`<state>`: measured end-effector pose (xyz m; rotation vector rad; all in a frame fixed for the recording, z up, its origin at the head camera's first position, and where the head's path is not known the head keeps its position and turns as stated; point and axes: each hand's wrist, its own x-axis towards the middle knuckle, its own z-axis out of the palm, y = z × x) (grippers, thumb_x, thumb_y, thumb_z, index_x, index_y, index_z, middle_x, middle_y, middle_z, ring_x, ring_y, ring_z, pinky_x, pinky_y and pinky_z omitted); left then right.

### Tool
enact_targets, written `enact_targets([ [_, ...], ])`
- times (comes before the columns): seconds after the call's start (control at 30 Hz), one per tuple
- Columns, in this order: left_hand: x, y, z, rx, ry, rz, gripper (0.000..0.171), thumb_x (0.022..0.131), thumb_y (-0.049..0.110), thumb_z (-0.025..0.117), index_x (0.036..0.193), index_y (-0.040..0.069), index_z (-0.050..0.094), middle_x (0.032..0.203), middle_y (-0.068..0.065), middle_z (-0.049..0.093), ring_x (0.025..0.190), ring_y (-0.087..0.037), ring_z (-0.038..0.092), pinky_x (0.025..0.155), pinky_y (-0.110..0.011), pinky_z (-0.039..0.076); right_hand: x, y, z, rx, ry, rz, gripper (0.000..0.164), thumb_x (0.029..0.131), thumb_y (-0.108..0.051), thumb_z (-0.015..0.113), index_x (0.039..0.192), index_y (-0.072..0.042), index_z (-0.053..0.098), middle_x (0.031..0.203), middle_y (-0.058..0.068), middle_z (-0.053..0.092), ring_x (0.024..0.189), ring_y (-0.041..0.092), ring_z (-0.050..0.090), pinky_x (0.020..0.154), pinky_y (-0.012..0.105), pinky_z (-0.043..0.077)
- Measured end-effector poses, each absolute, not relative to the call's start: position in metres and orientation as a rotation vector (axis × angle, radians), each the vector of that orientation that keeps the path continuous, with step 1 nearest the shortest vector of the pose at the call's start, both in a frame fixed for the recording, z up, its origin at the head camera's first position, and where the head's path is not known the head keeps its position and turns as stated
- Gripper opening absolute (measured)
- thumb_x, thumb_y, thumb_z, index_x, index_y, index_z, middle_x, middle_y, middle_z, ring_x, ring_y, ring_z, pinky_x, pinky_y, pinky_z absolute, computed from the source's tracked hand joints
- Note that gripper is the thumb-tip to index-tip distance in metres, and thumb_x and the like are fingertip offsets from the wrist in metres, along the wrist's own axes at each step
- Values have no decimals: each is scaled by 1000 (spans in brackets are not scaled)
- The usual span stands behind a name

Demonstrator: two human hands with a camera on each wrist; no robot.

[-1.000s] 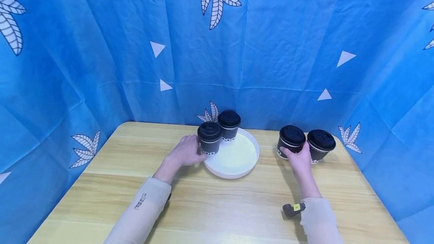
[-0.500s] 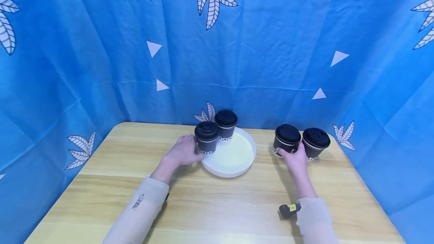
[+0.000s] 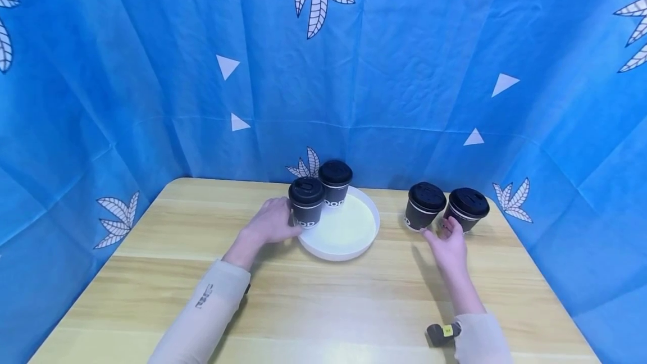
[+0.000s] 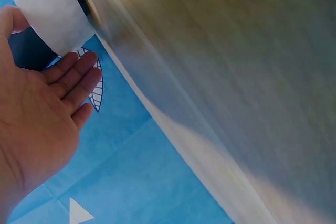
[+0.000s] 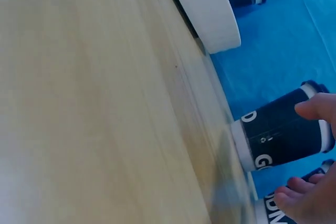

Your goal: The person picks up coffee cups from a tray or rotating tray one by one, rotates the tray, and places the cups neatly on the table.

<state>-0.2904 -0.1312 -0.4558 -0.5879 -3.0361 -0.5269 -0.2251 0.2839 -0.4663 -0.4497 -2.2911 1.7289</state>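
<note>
In the head view my left hand (image 3: 272, 221) is beside a black lidded paper coffee cup (image 3: 306, 204), which stands at the left side of a round white tray (image 3: 340, 254). In the left wrist view its fingers (image 4: 79, 85) look nearly straight, with the cup's dark side (image 4: 31, 50) between thumb and fingers. My right hand (image 3: 450, 246) stands at two more such cups: its thumb lies by the lower part of the nearer cup (image 3: 423, 206), its loosely bent fingers by the rightmost cup (image 3: 467, 209). Its grasp is loose in the right wrist view.
A further lidded cup (image 3: 336, 184) stands at the back of the tray, close to the left cup. The wooden table (image 3: 323, 308) ends at a blue patterned curtain (image 3: 404, 72) behind and on both sides. A small black device (image 3: 442, 333) sits at the right wrist.
My right hand has drawn back slightly toward the front, its fingers loosening from between the two right cups. The left hand and the cups look unmoved; the whole view shifts a little.
</note>
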Motion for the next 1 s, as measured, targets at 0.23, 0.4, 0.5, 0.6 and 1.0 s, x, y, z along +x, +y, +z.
enact_targets([
  [0.23, -291, -132, -451, -578, -3035, -540, 77, 85, 47, 75, 143, 2, 54, 138, -16, 61, 126, -32, 55, 119, -50, 34, -212, 272, -452, -543, -2166, 1684, 71, 94, -17, 70, 154, 0, 35, 150, 16, 48, 131, 28, 53, 107, 31, 47],
  [0.4, -289, -132, -451, -574, -3042, -531, 77, 85, 47, 76, 143, 1, 54, 139, -17, 61, 128, -33, 55, 120, -51, 33, -206, 257, -444, -403, -2118, 1681, 58, 96, -10, 68, 146, 2, 43, 140, 15, 55, 120, 19, 55, 91, 10, 45],
  [0.5, -289, -132, -452, -579, -3041, -532, 76, 85, 46, 76, 142, 1, 55, 139, -17, 61, 128, -33, 55, 120, -52, 32, -206, 246, -440, -292, -2145, 1699, 54, 97, -8, 65, 146, 4, 44, 138, 18, 57, 118, 19, 56, 91, 8, 44],
  [0.6, -289, -132, -452, -582, -3042, -527, 75, 85, 46, 75, 142, 2, 55, 139, -16, 61, 128, -32, 55, 120, -52, 33, -212, 235, -439, -209, -2217, 1679, 50, 100, -7, 62, 145, 6, 45, 139, 22, 58, 118, 21, 58, 92, 7, 43],
  [1.0, -291, -132, -455, -580, -3039, -528, 76, 85, 49, 75, 142, 4, 55, 137, -14, 62, 125, -30, 56, 118, -49, 34, -246, 203, -458, -47, -2549, 1627, 51, 102, -10, 55, 149, 8, 42, 150, 23, 52, 129, 38, 57, 107, 50, 50],
])
